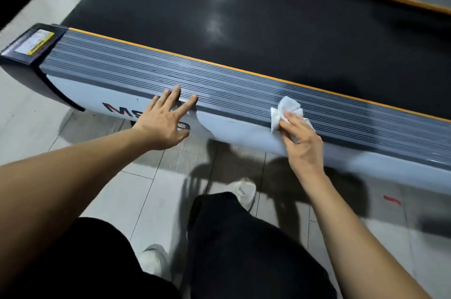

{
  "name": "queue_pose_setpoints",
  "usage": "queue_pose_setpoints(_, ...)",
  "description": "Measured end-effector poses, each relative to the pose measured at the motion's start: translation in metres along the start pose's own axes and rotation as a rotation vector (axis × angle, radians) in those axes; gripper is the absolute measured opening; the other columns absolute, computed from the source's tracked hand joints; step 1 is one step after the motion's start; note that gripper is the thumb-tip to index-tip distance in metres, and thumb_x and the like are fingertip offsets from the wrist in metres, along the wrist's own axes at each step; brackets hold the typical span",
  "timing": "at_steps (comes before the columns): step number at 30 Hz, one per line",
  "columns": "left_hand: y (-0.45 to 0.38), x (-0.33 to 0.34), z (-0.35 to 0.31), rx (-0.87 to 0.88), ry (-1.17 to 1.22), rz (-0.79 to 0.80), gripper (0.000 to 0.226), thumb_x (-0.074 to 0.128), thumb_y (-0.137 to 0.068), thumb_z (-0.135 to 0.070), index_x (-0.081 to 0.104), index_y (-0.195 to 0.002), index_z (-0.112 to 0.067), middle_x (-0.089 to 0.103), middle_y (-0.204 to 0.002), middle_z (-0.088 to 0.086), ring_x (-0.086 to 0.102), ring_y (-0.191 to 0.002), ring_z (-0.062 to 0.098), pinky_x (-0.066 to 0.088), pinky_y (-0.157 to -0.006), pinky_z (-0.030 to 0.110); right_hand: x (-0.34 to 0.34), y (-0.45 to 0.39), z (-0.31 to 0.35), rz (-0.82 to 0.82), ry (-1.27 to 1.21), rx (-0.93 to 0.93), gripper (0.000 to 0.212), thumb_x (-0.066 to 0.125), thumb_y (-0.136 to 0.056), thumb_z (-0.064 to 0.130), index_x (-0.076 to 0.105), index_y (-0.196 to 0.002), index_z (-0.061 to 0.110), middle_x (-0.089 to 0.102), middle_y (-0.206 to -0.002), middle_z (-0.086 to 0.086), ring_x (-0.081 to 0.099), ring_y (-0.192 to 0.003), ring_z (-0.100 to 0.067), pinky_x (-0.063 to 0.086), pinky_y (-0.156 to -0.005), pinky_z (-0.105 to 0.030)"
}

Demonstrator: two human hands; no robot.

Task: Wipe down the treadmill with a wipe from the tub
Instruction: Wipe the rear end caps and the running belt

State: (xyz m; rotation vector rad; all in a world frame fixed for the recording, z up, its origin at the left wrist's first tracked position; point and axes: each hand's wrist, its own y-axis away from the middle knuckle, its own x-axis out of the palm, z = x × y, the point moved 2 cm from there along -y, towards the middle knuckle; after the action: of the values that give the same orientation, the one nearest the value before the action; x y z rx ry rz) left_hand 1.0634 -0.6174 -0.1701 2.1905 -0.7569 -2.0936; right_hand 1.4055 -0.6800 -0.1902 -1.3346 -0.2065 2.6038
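Wiping the near rail point(244, 98): your right hand point(301, 145) pinches the crumpled wipe point(285, 109) against the rail's ribbed top, while your left hand point(166, 120) braces with straight fingers. Follow the grooves lengthwise; the belt point(219, 18) beyond looks undone.

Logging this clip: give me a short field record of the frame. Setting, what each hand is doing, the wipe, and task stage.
setting: treadmill on a tiled floor, seen from its side
left hand: open, fingertips resting on the ribbed side rail
right hand: pinches the wipe against the same rail's near edge
wipe: white, crumpled
tub: not in view
task stage: wiping the side rail; the rest cannot be judged
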Motion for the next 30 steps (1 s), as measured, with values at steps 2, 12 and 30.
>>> queue_pose_setpoints(2, -0.003, 0.001, -0.002, -0.011, 0.004, 0.039, 0.088, 0.045, -0.101, -0.053, -0.024, -0.155, -0.043, -0.028, -0.166, 0.011, -0.02, -0.155, 0.03, -0.006, -0.127, 0.045, 0.013, -0.003, 0.017, -0.029, 0.015, -0.027, 0.035, 0.073, -0.082, -0.002, 0.076, -0.115, 0.009, 0.067, -0.131, -0.008, 0.06, -0.125, -0.02, 0.027, -0.116, -0.013)
queue_pose_setpoints(12, -0.007, -0.008, 0.003, -0.003, -0.012, 0.134, 0.085, 0.042, -0.103, -0.049, -0.025, -0.154, -0.043, -0.032, -0.164, 0.008, -0.022, -0.154, 0.029, -0.007, -0.127, 0.046, 0.105, -0.038, 0.121, 0.128, -0.018, -0.36, 0.046, 0.069, -0.072, -0.013, 0.076, -0.113, 0.008, 0.068, -0.129, -0.013, 0.063, -0.122, -0.032, 0.046, -0.109, -0.043)
queue_pose_setpoints(30, -0.008, 0.003, 0.004, 0.088, -0.027, -0.174, 0.075, 0.031, -0.095, -0.051, 0.008, -0.164, -0.031, 0.006, -0.169, 0.021, 0.013, -0.154, 0.04, 0.007, -0.127, 0.048, 0.118, -0.099, 0.142, 0.143, 0.048, -0.113, 0.037, 0.05, -0.097, 0.011, 0.067, -0.129, 0.015, 0.057, -0.144, -0.008, 0.049, -0.131, -0.03, 0.038, -0.108, -0.034)
